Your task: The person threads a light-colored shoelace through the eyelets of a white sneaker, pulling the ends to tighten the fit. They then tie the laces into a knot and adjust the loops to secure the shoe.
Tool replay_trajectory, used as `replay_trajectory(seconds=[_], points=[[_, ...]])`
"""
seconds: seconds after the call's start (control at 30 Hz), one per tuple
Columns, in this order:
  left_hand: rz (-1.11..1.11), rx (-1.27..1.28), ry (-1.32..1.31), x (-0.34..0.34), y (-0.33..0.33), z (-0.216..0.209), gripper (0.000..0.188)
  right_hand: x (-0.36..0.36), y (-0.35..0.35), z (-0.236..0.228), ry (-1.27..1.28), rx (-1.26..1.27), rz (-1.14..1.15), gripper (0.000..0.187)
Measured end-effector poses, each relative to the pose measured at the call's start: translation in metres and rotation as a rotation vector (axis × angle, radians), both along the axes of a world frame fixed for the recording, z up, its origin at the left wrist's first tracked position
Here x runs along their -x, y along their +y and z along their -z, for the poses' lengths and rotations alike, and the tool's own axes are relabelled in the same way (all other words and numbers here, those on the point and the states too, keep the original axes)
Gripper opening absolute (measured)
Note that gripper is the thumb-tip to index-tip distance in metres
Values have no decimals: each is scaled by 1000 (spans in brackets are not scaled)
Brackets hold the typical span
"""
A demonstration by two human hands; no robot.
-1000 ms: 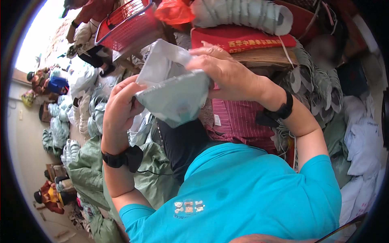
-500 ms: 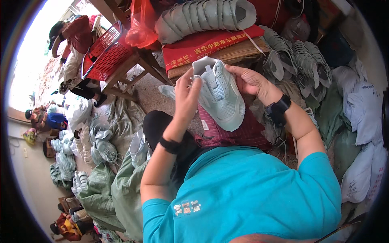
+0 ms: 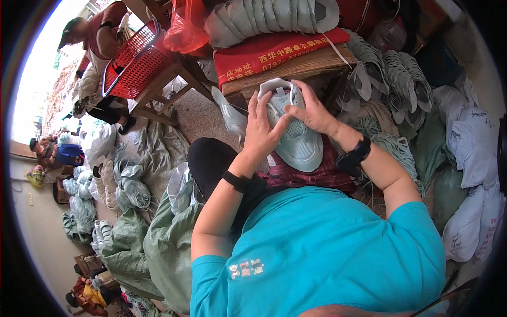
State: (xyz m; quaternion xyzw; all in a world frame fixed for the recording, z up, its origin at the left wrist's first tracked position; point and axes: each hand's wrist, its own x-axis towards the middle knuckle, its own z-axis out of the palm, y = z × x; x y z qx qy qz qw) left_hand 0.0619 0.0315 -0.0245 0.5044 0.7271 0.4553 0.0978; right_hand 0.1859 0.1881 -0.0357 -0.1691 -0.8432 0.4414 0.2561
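A low wooden desk (image 3: 296, 66) with a red cloth (image 3: 274, 50) draped over its top stands just ahead of the person, and everything here is placed from it. To the desk's left, big grey-green woven sacks (image 3: 158, 238) lie heaped on the floor, with bundles of pale shoe uppers (image 3: 127, 185) among them. On top of the desk rests a row of pale grey-green shoe soles (image 3: 269, 18) stacked side by side, and further stacks of the same soles (image 3: 391, 74) hang off its right end. Beyond the desk's left corner a red plastic mesh basket (image 3: 132, 61) sits tilted on a wooden frame, and another person (image 3: 97, 34) bends beside it. Just in front of the desk's near edge, over the person's lap, is the pale mint-green sports shoe (image 3: 298, 140), sole side away and opening toward the desk. The left hand (image 3: 261, 132) closes its grip on the shoe's left flank, fingers spread up along it. The right hand (image 3: 311, 111) clamps its grip on the upper from the right, thumb pressing across the lacing area.
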Motion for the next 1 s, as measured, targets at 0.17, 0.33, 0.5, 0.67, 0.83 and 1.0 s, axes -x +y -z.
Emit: replay_trajectory(seconds=[0.17,0.33,0.5,0.67,0.83,1.0], points=[[33,93,-171,8,6,3,71,4,6,21,10,288,5,82],[81,24,-81,17,6,16,66,-3,10,19,39,233,24,81],[-298,10,-176,45,-23,50,42,-31,10,51,-20,433,127,59],[-415,327,82,119,-20,113,86,-130,29,182,-333,557,507,34],[-362,176,-412,135,-5,131,86,-243,71,212,-552,203,1035,26],[-452,-45,-750,133,-21,81,70,-283,90,201,-796,77,1054,22]])
